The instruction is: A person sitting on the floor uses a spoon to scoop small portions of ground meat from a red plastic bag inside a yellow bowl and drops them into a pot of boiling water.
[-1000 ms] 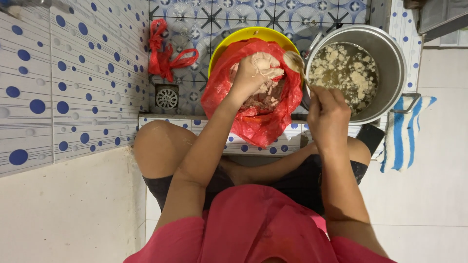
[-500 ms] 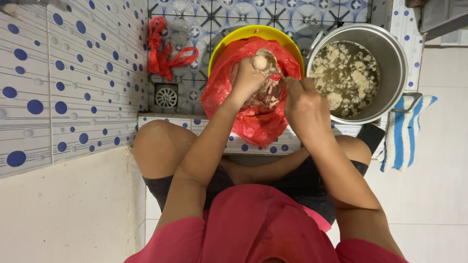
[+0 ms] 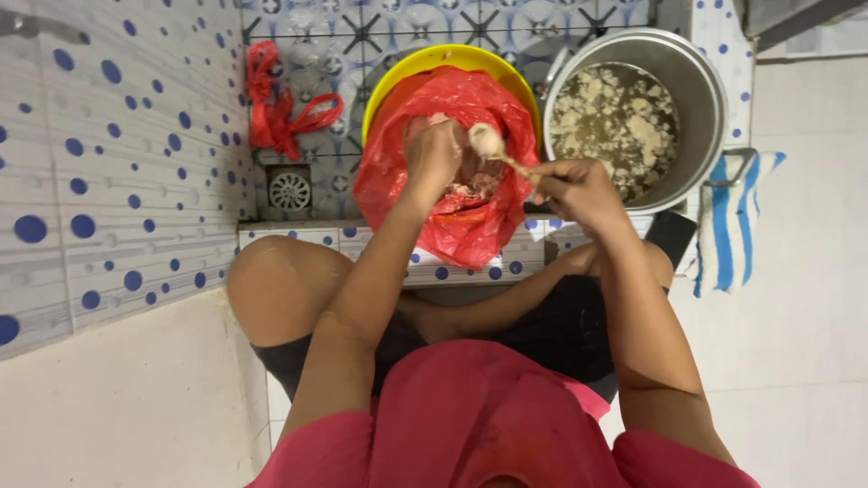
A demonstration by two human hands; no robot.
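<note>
A: Red plastic: a red bag (image 3: 470, 217) lines a yellow basin (image 3: 452, 61) and drapes over its near rim onto a tiled ledge (image 3: 298, 237) with blue dots. Where are the hands?

B: The left hand (image 3: 432, 155) is curled inside the bag, closed on a pale, soft mass (image 3: 470, 181) that lies in the bag's hollow; its fingers are buried, so the exact grip cannot be told. The right hand (image 3: 579, 190) hovers at the basin's right edge, closed on the handle of a spoon (image 3: 499, 152).

A: And the spoon's load?

B: A rounded pale ball (image 3: 486, 138) sits on the spoon's bowl, just beside the left hand's knuckles, above the bag's opening.

A: What stands to the right?

B: A metal pot (image 3: 701, 81), touching or nearly touching the basin, holding cloudy liquid with many pale lumps (image 3: 615, 117) floating in it. A blue-and-white striped cloth (image 3: 737, 226) hangs beside the pot's handle.

A: To the left?

B: A second red bag (image 3: 280, 113), crumpled, lies on the patterned floor tiles, above a round floor drain (image 3: 290, 190). The person's bare knee (image 3: 280, 289) rests below the ledge.
</note>
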